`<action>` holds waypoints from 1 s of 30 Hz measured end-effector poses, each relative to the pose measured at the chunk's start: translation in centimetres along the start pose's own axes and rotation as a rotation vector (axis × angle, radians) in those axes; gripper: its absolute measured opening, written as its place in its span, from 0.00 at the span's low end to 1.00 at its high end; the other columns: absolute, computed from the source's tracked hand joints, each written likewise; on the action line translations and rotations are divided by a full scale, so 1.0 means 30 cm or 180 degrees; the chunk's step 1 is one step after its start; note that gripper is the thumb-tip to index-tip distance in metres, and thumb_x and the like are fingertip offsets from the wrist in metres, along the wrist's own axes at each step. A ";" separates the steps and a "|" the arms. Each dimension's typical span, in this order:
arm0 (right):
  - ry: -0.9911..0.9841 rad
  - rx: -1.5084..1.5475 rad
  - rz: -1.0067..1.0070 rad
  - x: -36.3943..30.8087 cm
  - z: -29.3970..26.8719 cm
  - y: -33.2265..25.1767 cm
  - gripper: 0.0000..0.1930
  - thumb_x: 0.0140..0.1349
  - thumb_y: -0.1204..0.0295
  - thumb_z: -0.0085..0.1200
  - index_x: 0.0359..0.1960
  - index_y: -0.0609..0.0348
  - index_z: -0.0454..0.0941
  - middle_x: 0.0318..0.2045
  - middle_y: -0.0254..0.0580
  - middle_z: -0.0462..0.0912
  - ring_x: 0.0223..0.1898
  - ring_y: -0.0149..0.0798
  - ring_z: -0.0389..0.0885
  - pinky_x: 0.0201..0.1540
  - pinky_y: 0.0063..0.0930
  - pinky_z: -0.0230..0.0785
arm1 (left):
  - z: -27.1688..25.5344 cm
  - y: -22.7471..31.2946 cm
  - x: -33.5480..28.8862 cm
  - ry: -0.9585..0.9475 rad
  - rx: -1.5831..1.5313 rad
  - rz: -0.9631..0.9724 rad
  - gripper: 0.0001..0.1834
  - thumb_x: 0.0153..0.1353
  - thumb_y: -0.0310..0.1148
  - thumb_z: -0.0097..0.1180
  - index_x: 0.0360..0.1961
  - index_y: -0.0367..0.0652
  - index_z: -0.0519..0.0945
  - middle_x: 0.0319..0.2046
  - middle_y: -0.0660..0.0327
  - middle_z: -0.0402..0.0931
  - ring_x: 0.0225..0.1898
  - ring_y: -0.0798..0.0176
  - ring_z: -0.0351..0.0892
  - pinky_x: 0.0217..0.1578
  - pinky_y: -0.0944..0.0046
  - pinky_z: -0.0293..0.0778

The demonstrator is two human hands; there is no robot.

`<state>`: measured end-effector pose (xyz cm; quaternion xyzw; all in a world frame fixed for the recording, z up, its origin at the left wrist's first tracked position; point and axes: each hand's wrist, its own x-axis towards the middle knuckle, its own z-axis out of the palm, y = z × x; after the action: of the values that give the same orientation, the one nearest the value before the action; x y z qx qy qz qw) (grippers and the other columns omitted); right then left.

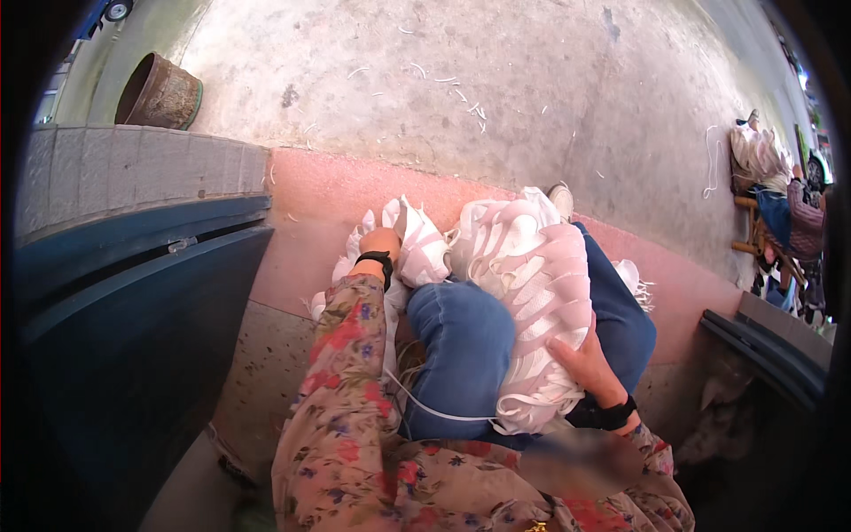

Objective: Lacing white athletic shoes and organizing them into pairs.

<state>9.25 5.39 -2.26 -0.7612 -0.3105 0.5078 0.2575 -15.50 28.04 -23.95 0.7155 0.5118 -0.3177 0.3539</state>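
Across my lap and my jeans (461,346) lies a long bundle of overlapping pale pink and white curved pieces (541,284), with thin white strands at its edges. My right hand (587,362) grips the bundle's right side near its lower end, thumb on top and the other fingers hidden. My left hand (381,241) reaches down past my left knee into a second heap of similar pieces (421,253). Its fingers are out of sight among them. A white cord (434,410) runs over my left thigh toward the bundle's lower end.
Dark blue door panels (151,346) stand close on my left, below a grey tiled ledge (133,164). A pink step (372,177) borders the concrete floor (496,80), strewn with white scraps. A rusty bucket (164,93) stands far left. Another person (807,213) sits far right beside similar pieces.
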 end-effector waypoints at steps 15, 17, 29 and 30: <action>0.0033 0.1496 -0.0108 -0.018 -0.021 -0.004 0.20 0.46 0.74 0.58 0.41 0.64 0.65 0.35 0.37 0.72 0.36 0.30 0.70 0.40 0.22 0.64 | 0.013 -0.190 -0.444 0.1923 -0.0765 -0.0578 0.15 0.56 0.33 0.43 0.42 0.35 0.70 0.27 0.42 0.75 0.32 0.39 0.74 0.34 0.47 0.69; 0.0353 0.0756 -0.0488 -0.046 -0.034 0.006 0.17 0.45 0.75 0.56 0.38 0.63 0.67 0.33 0.36 0.73 0.34 0.29 0.70 0.39 0.22 0.64 | -0.060 -0.156 -0.528 0.2364 -0.0783 -0.0482 0.13 0.56 0.35 0.44 0.36 0.34 0.71 0.26 0.41 0.74 0.31 0.38 0.74 0.32 0.46 0.68; 0.0777 0.2340 -0.2404 -0.316 -0.239 -0.617 0.18 0.50 0.78 0.48 0.45 0.66 0.67 0.37 0.42 0.75 0.36 0.35 0.76 0.39 0.25 0.70 | -0.819 -0.100 -1.141 0.5088 -0.0949 0.0592 0.15 0.56 0.37 0.46 0.26 0.34 0.75 0.22 0.40 0.73 0.29 0.38 0.73 0.30 0.48 0.69; 0.0862 0.2304 -0.2532 -0.330 -0.246 -0.664 0.17 0.51 0.78 0.48 0.44 0.65 0.68 0.37 0.41 0.75 0.35 0.34 0.76 0.38 0.24 0.70 | -0.869 -0.099 -1.194 0.5265 -0.0948 0.0685 0.15 0.56 0.37 0.46 0.25 0.34 0.75 0.22 0.41 0.73 0.29 0.38 0.73 0.31 0.49 0.69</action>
<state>9.05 10.98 20.49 -0.5067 -0.3439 0.3433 0.7122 -25.75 32.20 19.05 0.7082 0.5715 0.4142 -0.0156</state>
